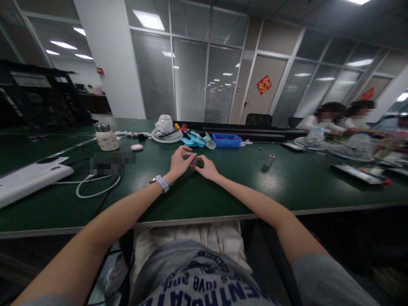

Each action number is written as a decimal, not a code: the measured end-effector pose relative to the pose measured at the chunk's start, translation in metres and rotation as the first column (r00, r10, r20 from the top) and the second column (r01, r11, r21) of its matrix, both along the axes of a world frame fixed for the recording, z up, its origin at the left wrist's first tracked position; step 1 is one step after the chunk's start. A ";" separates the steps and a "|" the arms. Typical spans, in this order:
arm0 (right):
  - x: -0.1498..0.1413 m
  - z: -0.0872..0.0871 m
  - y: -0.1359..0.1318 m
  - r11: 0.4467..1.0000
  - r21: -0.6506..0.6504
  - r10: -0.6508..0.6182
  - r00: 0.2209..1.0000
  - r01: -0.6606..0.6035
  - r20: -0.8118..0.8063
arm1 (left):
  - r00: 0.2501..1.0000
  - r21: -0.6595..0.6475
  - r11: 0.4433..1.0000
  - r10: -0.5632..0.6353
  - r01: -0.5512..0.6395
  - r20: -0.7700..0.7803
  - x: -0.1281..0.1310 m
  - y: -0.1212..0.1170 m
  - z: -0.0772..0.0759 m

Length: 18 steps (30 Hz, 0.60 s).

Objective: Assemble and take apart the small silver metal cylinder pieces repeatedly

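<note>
Both my arms reach out over a dark green table (pixel 223 191). My left hand (pixel 179 162), with a watch on its wrist, and my right hand (pixel 207 167) meet at the table's middle. Their fingertips pinch a small grey object (pixel 194 161) between them; it is too small to name. Just beyond the hands lie a dismantled white fan (pixel 165 129), several light blue fan blades (pixel 196 140) and a blue tray (pixel 227 140). A small grey cylinder (pixel 269 160) stands to the right of my right hand.
A white device (pixel 28 178) with a looped white cable (pixel 95 187) lies at the left. A cream jar (pixel 106 137) and a pink disc (pixel 137 147) sit behind it. Other people (pixel 331 121) work at the far right among scattered items.
</note>
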State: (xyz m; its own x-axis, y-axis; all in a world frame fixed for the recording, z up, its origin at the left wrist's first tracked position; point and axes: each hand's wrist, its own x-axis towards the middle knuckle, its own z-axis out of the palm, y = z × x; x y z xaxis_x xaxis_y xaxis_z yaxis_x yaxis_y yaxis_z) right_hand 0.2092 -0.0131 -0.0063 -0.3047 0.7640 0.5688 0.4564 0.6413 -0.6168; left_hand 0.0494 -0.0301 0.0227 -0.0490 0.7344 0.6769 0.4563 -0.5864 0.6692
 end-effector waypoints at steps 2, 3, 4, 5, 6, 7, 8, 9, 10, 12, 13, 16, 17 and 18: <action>-0.001 -0.001 0.000 1.000 0.002 0.002 1.000 -0.002 -0.014 | 0.999 -0.011 1.000 0.026 -0.026 0.047 -0.004 0.001 0.001; -0.001 -0.001 0.000 1.000 0.004 0.001 1.000 -0.001 -0.019 | 0.998 -0.031 0.999 0.037 -0.035 0.056 -0.007 0.002 0.000; 0.000 -0.001 0.000 1.000 0.005 0.003 1.000 -0.003 -0.023 | 0.998 -0.065 0.997 0.045 -0.041 0.053 -0.011 0.003 -0.002; 0.000 -0.001 0.000 1.000 0.003 0.007 1.000 -0.007 -0.025 | 0.998 -0.112 0.993 0.051 -0.047 0.036 -0.015 0.005 -0.004; 0.000 -0.001 0.000 1.000 0.001 0.009 1.000 -0.009 -0.024 | 0.999 -0.177 0.983 0.052 -0.049 0.010 -0.019 0.006 -0.007; 0.001 -0.001 -0.001 1.000 0.001 0.010 1.000 -0.010 -0.021 | 0.998 -0.248 0.967 0.051 -0.054 -0.022 -0.022 0.007 -0.010; 0.001 0.000 -0.001 1.000 0.006 0.009 1.000 -0.008 -0.017 | 0.997 -0.312 0.948 0.047 -0.063 -0.056 -0.024 0.008 -0.013; 0.001 0.000 -0.001 1.000 0.013 0.006 1.000 -0.006 -0.013 | 0.995 -0.360 0.930 0.043 -0.072 -0.089 -0.026 0.009 -0.015; 0.002 0.000 -0.001 1.000 0.021 0.005 1.000 -0.004 -0.009 | 0.992 -0.390 0.917 0.040 -0.084 -0.119 -0.027 0.009 -0.017; 0.002 0.000 -0.002 0.999 0.033 0.018 1.000 -0.017 -0.006 | 0.986 -0.410 0.907 0.030 -0.096 -0.164 -0.027 0.010 -0.020; 0.001 0.000 -0.003 0.999 0.037 0.028 1.000 -0.028 -0.002 | 0.984 -0.411 0.907 0.016 -0.090 -0.180 -0.027 0.011 -0.021; 0.001 0.002 -0.004 0.998 0.056 0.017 0.999 -0.019 0.035 | 0.982 -0.396 0.915 -0.005 -0.073 -0.191 -0.027 0.012 -0.021; 0.003 0.005 -0.004 0.998 0.068 -0.008 0.999 0.004 0.054 | 0.982 -0.386 0.919 0.007 -0.081 -0.189 -0.027 0.012 -0.021; 0.007 0.009 -0.003 0.996 0.084 -0.045 0.996 0.040 0.071 | 0.982 -0.376 0.921 0.030 -0.098 -0.184 -0.028 0.013 -0.021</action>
